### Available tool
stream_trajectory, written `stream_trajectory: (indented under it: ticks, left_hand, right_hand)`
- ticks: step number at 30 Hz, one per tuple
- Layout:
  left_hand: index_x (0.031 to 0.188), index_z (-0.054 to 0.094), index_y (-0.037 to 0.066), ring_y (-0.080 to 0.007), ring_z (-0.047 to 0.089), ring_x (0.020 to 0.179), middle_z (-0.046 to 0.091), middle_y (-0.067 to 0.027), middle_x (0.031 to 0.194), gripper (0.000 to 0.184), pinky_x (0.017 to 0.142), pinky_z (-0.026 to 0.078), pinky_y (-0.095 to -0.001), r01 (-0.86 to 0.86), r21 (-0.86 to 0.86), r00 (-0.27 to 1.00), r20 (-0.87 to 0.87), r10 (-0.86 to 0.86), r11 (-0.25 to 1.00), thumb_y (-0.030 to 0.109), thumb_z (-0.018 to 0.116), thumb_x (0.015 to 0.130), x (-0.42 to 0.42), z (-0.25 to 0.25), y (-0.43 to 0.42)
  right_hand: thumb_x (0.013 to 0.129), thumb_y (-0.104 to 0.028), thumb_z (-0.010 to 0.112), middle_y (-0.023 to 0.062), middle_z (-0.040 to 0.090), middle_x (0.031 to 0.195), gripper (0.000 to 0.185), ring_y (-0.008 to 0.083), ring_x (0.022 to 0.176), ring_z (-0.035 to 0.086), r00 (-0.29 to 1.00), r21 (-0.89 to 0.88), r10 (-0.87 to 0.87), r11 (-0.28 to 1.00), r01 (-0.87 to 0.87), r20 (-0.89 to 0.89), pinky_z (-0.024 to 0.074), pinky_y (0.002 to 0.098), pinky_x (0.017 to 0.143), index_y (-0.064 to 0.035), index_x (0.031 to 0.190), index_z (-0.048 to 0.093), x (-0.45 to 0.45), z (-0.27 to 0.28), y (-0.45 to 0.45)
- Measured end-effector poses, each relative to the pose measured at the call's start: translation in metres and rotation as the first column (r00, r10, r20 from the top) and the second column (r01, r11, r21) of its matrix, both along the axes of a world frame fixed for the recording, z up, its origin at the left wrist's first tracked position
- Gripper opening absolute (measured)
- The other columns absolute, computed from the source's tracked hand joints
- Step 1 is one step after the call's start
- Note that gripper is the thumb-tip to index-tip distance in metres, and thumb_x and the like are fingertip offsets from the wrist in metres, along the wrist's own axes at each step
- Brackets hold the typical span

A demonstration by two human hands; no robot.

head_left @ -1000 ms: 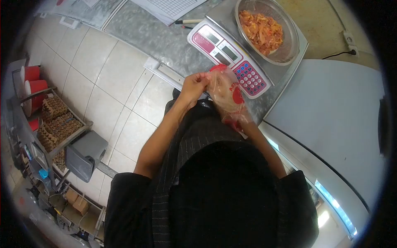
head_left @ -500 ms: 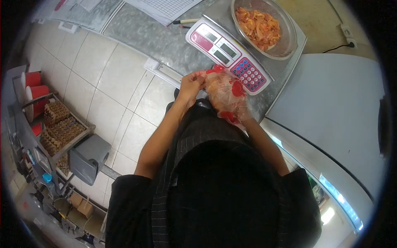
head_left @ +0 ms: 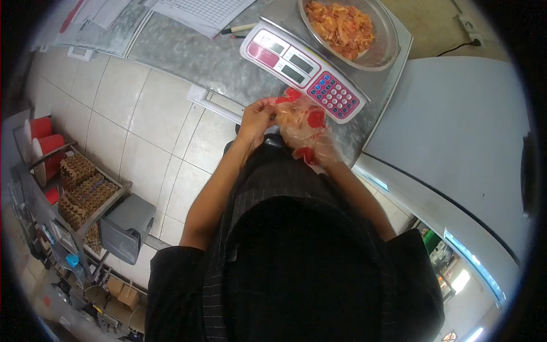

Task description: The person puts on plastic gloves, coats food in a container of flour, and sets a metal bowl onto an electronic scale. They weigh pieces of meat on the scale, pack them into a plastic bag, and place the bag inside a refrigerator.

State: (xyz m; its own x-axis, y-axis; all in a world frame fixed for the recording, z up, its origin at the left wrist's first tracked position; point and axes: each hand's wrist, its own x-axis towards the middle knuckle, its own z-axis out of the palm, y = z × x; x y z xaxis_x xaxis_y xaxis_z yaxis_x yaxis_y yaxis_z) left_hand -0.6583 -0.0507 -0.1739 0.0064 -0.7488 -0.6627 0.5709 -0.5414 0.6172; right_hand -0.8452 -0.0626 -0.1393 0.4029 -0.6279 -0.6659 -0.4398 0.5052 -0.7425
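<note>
A clear plastic bag (head_left: 297,126) with red printed patches is at the counter's front edge, close against my apron. My left hand (head_left: 256,121) is closed, pinching the bag's left edge between thumb and fingers. My right hand (head_left: 323,149) is covered by the clear plastic up to about the wrist. Its fingers are blurred by the plastic and its folds, and I cannot tell how they are bent. Just beyond the bag stands a white and pink digital scale (head_left: 305,68). On its metal platform rests a clear bowl (head_left: 387,54) of orange-coloured raw meat pieces (head_left: 342,28).
Gridded paper sheets (head_left: 199,16) and a marker (head_left: 239,28) lie on the grey counter (head_left: 176,48). A white appliance lid (head_left: 444,119) is to the right. Egg trays (head_left: 88,196), red containers (head_left: 48,151) and a grey bin (head_left: 128,222) stand at left on the tiled floor.
The view has shifted slightly, so the counter and scale sit higher and further left. My left hand has closed more tightly on the bag's edge. The bag stays around my right hand.
</note>
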Motion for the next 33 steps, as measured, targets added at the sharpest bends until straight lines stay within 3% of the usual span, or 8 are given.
stream_trajectory:
  ticks: [10, 12, 22, 25, 27, 30, 31, 33]
  left_hand:
    - [0.103, 0.059, 0.003, -0.0106, 0.059, 0.080, 0.062, -0.0040, 0.091, 0.017, 0.070, 0.049, -0.0247, -0.022, -0.042, 0.999, 0.042, 0.024, 0.999, 0.012, 0.050, 0.094, 0.002, -0.011, 0.006]
    - [0.104, 0.058, 0.004, -0.0114, 0.058, 0.086, 0.061, -0.0033, 0.095, 0.015, 0.080, 0.049, -0.0290, -0.030, -0.012, 0.998, 0.058, 0.031, 0.999, 0.013, 0.053, 0.092, 0.002, -0.011, 0.005]
    - [0.103, 0.058, 0.001, -0.0125, 0.059, 0.084, 0.061, -0.0047, 0.094, 0.022, 0.082, 0.050, -0.0284, 0.021, -0.148, 0.988, 0.156, 0.002, 0.989, 0.020, 0.056, 0.092, -0.001, -0.024, 0.006]
    - [0.106, 0.057, 0.000, -0.0123, 0.059, 0.085, 0.061, -0.0049, 0.095, 0.024, 0.082, 0.049, -0.0273, 0.056, -0.166, 0.988, 0.154, -0.030, 0.984, 0.020, 0.056, 0.092, -0.002, -0.028, 0.007]
    - [0.107, 0.057, 0.000, -0.0122, 0.058, 0.086, 0.061, -0.0050, 0.096, 0.025, 0.083, 0.049, -0.0274, 0.048, -0.069, 0.997, 0.056, -0.045, 0.996, 0.019, 0.056, 0.092, -0.006, -0.017, 0.007]
    - [0.107, 0.056, -0.001, -0.0126, 0.058, 0.086, 0.061, -0.0056, 0.095, 0.023, 0.083, 0.049, -0.0283, 0.088, -0.089, 0.994, 0.077, -0.081, 0.992, 0.018, 0.054, 0.093, -0.013, -0.010, 0.009]
    - [0.107, 0.056, -0.001, -0.0130, 0.058, 0.086, 0.061, -0.0058, 0.095, 0.022, 0.083, 0.049, -0.0286, 0.075, -0.093, 0.994, 0.083, -0.068, 0.993, 0.017, 0.053, 0.093, -0.013, -0.007, 0.007]
    - [0.107, 0.056, -0.001, -0.0133, 0.058, 0.086, 0.061, -0.0062, 0.095, 0.022, 0.083, 0.049, -0.0286, 0.093, -0.093, 0.992, 0.097, -0.084, 0.991, 0.016, 0.053, 0.093, -0.012, -0.013, 0.008]
  right_hand:
    - [0.078, -0.019, 0.067, 0.0107, 0.056, 0.111, 0.043, 0.0200, 0.097, 0.055, 1.000, -0.168, -0.029, 0.985, 0.029, 0.002, 0.0450, 0.0316, 0.078, -0.0052, 0.116, 0.053, 0.013, -0.016, -0.004]
    - [0.078, -0.021, 0.068, 0.0108, 0.056, 0.113, 0.044, 0.0208, 0.099, 0.054, 0.999, -0.185, -0.040, 0.982, 0.041, 0.012, 0.0438, 0.0326, 0.081, -0.0056, 0.116, 0.053, 0.012, -0.018, -0.003]
    - [0.077, -0.030, 0.069, 0.0113, 0.054, 0.120, 0.051, 0.0244, 0.109, 0.050, 0.992, -0.257, -0.084, 0.961, 0.106, 0.095, 0.0377, 0.0373, 0.093, -0.0074, 0.119, 0.053, -0.012, -0.018, 0.008]
    - [0.076, -0.033, 0.070, 0.0115, 0.053, 0.122, 0.053, 0.0255, 0.112, 0.049, 0.996, -0.345, -0.023, 0.937, 0.052, 0.089, 0.0358, 0.0387, 0.097, -0.0079, 0.120, 0.053, -0.021, -0.019, 0.020]
    - [0.076, -0.036, 0.069, 0.0108, 0.053, 0.123, 0.056, 0.0261, 0.112, 0.048, 0.993, -0.385, 0.079, 0.922, -0.040, 0.087, 0.0358, 0.0384, 0.097, -0.0090, 0.122, 0.052, -0.024, -0.030, 0.023]
    - [0.076, -0.039, 0.067, 0.0078, 0.053, 0.124, 0.058, 0.0257, 0.116, 0.046, 0.974, -0.182, -0.207, 0.958, 0.221, 0.094, 0.0340, 0.0360, 0.100, -0.0104, 0.125, 0.050, -0.021, -0.054, 0.017]
    - [0.077, -0.040, 0.067, 0.0073, 0.052, 0.125, 0.059, 0.0256, 0.117, 0.046, 1.000, -0.358, -0.013, 0.934, 0.003, -0.027, 0.0340, 0.0350, 0.100, -0.0108, 0.126, 0.050, -0.023, -0.052, 0.012]
    - [0.077, -0.041, 0.066, 0.0069, 0.052, 0.126, 0.060, 0.0254, 0.118, 0.045, 0.973, -0.491, 0.149, 0.844, -0.218, -0.175, 0.0340, 0.0340, 0.101, -0.0112, 0.127, 0.049, -0.020, -0.047, 0.008]
